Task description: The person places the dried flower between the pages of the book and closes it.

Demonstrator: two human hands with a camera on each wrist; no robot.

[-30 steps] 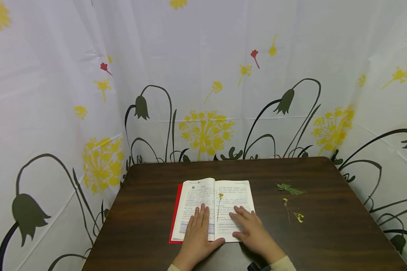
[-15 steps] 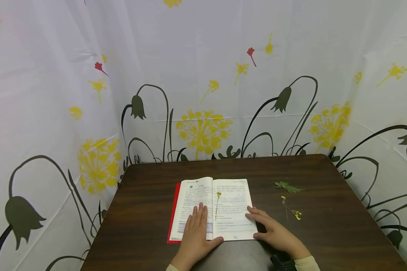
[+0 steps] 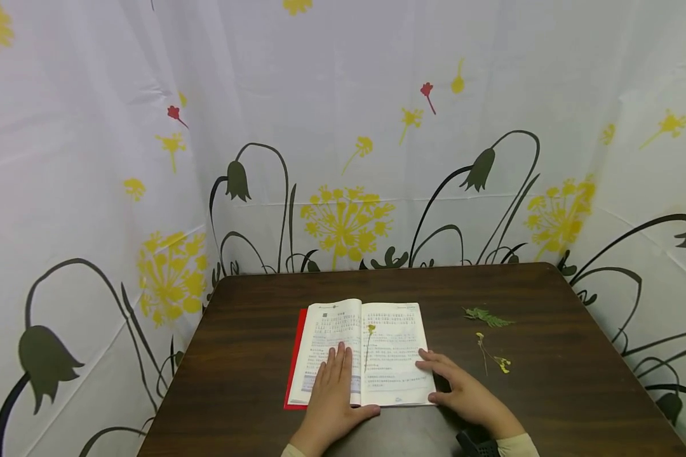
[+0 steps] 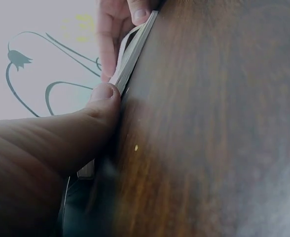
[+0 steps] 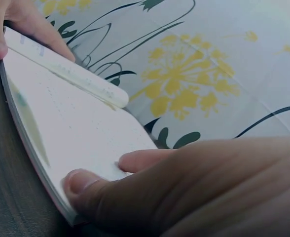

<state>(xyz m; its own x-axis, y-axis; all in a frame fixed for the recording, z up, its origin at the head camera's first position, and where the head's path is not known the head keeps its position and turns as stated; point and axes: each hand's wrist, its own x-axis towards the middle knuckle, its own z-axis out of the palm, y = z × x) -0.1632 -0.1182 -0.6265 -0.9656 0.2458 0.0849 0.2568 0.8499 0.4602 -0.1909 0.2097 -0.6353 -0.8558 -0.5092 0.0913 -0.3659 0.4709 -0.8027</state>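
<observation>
An open book (image 3: 397,355) with a red cover lies on the table, and a pressed yellow flower (image 3: 369,346) on a thin stem rests on its right page near the fold. My left hand (image 3: 334,400) lies flat on the left page, fingers straight, its thumb at the lower edge by the spine. At the right page's lower right, my right hand (image 3: 463,387) touches the paper with its fingertips; in the right wrist view its thumb (image 5: 81,185) sits near the page edge. The left wrist view shows the book's page edges (image 4: 135,54) side-on.
On the dark wooden table (image 3: 251,355), right of the book, lie a green fern leaf (image 3: 488,317) and a yellow flower sprig (image 3: 494,357). Behind the table hangs a white curtain (image 3: 320,95) with printed flowers.
My right hand has moved right, from the middle of the right page to its outer edge. The left hand stays in place on the left page.
</observation>
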